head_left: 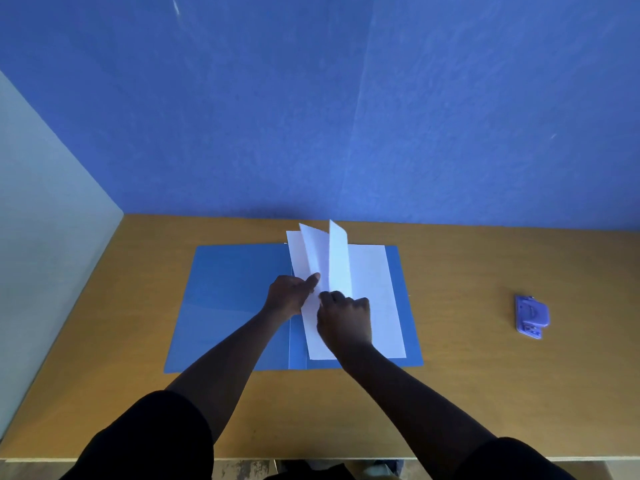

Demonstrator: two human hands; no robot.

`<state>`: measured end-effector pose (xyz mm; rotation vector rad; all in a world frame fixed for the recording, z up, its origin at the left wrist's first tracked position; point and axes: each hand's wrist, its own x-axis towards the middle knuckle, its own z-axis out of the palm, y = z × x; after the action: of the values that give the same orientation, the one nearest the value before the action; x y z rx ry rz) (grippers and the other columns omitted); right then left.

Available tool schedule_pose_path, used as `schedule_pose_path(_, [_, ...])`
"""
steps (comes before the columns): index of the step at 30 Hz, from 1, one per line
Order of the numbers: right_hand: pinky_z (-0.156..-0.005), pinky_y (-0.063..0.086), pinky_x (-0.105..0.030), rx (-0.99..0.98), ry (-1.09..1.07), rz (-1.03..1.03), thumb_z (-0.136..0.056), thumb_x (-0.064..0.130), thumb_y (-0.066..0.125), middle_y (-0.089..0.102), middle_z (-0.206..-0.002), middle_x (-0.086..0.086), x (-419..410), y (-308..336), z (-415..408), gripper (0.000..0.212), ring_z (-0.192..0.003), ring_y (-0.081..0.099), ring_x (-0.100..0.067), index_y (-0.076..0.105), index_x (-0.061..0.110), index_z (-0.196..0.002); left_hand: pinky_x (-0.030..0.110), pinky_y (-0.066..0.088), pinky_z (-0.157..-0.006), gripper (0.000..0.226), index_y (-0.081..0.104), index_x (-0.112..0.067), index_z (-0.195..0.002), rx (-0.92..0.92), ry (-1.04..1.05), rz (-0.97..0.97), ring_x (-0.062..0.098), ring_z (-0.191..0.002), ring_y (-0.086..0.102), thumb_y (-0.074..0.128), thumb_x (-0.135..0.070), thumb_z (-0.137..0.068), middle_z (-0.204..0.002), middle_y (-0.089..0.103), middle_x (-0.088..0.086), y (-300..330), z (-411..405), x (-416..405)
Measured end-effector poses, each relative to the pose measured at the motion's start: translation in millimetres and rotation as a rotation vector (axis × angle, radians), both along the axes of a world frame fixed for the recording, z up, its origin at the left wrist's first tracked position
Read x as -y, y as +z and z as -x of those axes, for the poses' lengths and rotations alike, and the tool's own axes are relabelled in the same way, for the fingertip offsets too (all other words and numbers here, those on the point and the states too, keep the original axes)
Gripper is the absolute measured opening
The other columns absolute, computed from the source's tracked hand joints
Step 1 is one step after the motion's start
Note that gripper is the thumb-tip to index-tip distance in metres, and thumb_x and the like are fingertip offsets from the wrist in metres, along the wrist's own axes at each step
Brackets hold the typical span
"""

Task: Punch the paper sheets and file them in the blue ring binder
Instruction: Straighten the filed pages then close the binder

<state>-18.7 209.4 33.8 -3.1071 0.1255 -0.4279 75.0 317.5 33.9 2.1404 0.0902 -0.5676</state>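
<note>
A blue wall (346, 116) is filling the upper half of the view, with a pale wall (41, 220) meeting it on the left. Below them a tan wooden surface (485, 375) is stretching across the frame. The blue ring binder (221, 306) is lying open and flat at the middle of the surface, its left cover bare. The paper sheets (381, 299) are sitting on its right half, against the spine; one sheet is lying flat, while several others are standing up and fanning apart over the spine. Two bare forearms in dark short sleeves (156, 438) are reaching in from the bottom edge. The left hand (287, 296) is resting at the spine with its thumb pressing on the face of a raised sheet, its grip narrow on the paper's edge. The right hand (346, 320) is lying just beside it, knuckles up and fingers curled down onto the lower part of the sheets; I cannot tell whether its grip is pinching paper or only pressing. A small purple hole punch (531, 315) is lying well apart to the right on the surface, untouched.
</note>
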Motion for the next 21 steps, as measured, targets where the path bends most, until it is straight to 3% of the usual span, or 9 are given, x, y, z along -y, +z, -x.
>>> schedule_pose_path(5, [-0.052, 0.035, -0.028, 0.028, 0.144, 0.061, -0.071, 0.01, 0.07, 0.057, -0.056, 0.0, -11, -5, 2, 0.009, -0.038, 0.049, -0.019, 0.068, 0.014, -0.079, 0.043, 0.062, -0.072, 0.027, 0.073, 0.004, -0.083, -0.038, 0.04, 0.021, 0.029, -0.081, 0.071, 0.074, -0.023, -0.077, -0.087, 0.072, 0.015, -1, 0, 1])
schedule_pose_path(7, [-0.054, 0.038, -0.029, 0.042, 0.183, 0.031, -0.078, 0.021, 0.068, 0.06, -0.058, 0.001, -12, -7, 3, 0.005, -0.04, 0.052, -0.02, 0.068, 0.016, -0.078, 0.039, 0.062, -0.068, 0.024, 0.072, 0.003, -0.082, -0.053, 0.065, 0.014, 0.03, -0.079, 0.071, 0.074, -0.019, -0.075, -0.083, 0.071, 0.015, -2, 0, -2])
schedule_pose_path(9, [-0.058, 0.044, -0.03, 0.025, 0.157, -0.057, -0.091, 0.038, 0.053, 0.067, -0.066, 0.002, -8, -6, 5, 0.027, -0.049, 0.061, -0.02, 0.07, 0.017, -0.088, 0.036, 0.059, -0.067, 0.025, 0.071, 0.001, -0.081, -0.035, 0.051, -0.034, 0.028, -0.075, 0.069, 0.072, -0.023, -0.077, -0.078, 0.069, 0.011, -4, -1, -3])
schedule_pose_path(12, [-0.067, 0.049, -0.032, 0.003, 0.018, -0.254, -0.097, 0.047, 0.037, 0.073, -0.081, 0.001, 9, -1, 6, 0.042, -0.066, 0.069, -0.019, 0.068, 0.019, -0.1, 0.038, 0.059, -0.069, 0.027, 0.07, 0.001, -0.081, -0.009, 0.052, -0.065, 0.025, -0.072, 0.068, 0.071, -0.026, -0.08, -0.078, 0.07, 0.011, -7, -2, -9])
schedule_pose_path(14, [-0.075, 0.05, -0.036, -0.079, -0.138, -0.369, -0.098, 0.048, 0.031, 0.073, -0.095, -0.001, 26, -4, 4, 0.044, -0.083, 0.069, -0.022, 0.063, 0.019, -0.108, 0.034, 0.056, -0.062, 0.029, 0.07, 0.003, -0.08, 0.001, 0.053, -0.062, 0.024, -0.066, 0.067, 0.071, -0.025, -0.08, -0.075, 0.07, 0.011, -9, -2, -13])
schedule_pose_path(18, [-0.092, 0.048, -0.043, -0.237, -0.467, -0.584, -0.097, 0.042, 0.036, 0.065, -0.121, -0.009, 69, -22, 4, 0.042, -0.111, 0.06, -0.03, 0.053, 0.014, -0.125, 0.025, 0.043, -0.054, 0.029, 0.065, 0.003, -0.073, 0.019, 0.062, -0.099, 0.02, -0.058, 0.059, 0.072, -0.024, -0.079, -0.063, 0.061, 0.006, -10, -3, -21])
schedule_pose_path(21, [-0.098, 0.046, -0.046, -0.317, -0.616, -0.704, -0.094, 0.033, 0.044, 0.058, -0.13, -0.015, 93, -35, 12, 0.044, -0.119, 0.054, -0.035, 0.048, 0.011, -0.132, 0.024, 0.036, -0.05, 0.032, 0.051, -0.005, -0.06, 0.052, 0.069, -0.138, 0.017, -0.054, 0.05, 0.072, -0.022, -0.078, -0.056, 0.051, 0.003, -13, -3, -27])
